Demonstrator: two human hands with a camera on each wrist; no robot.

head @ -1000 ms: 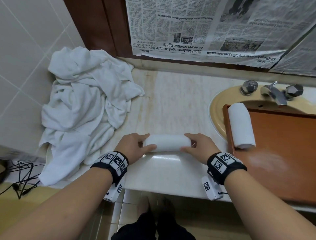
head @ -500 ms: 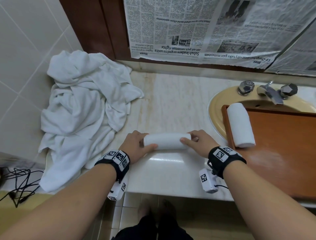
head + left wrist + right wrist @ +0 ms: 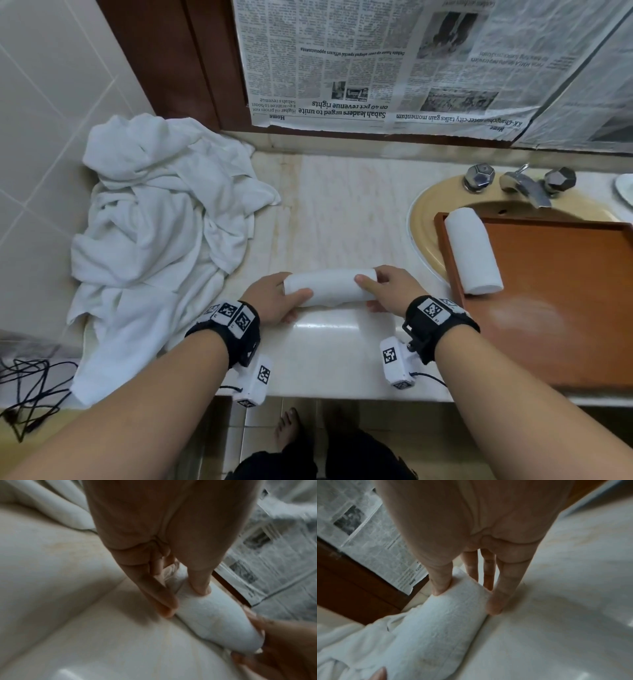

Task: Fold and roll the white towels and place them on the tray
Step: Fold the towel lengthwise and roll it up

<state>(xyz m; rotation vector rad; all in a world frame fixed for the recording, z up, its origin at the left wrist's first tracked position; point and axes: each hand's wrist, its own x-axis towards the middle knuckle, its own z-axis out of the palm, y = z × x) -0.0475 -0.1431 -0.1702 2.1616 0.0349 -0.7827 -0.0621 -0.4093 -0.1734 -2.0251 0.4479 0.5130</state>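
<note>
The rolled towel [image 3: 330, 286] was a tight white cylinder of terry cloth, lying on the marble surface [image 3: 335, 212] at lower centre of the head view. Its long axis ran left to right across the frame. The left hand [image 3: 274, 298] gripped its left end, thumb on top and fingers curled around the end. The right hand [image 3: 390, 291] gripped the right end likewise. A second rolled towel [image 3: 474, 251] lay in the tray [image 3: 565, 291] at right, its axis running roughly top to bottom of the frame. A heap of loose towels [image 3: 154, 233] occupied the left.
</note>
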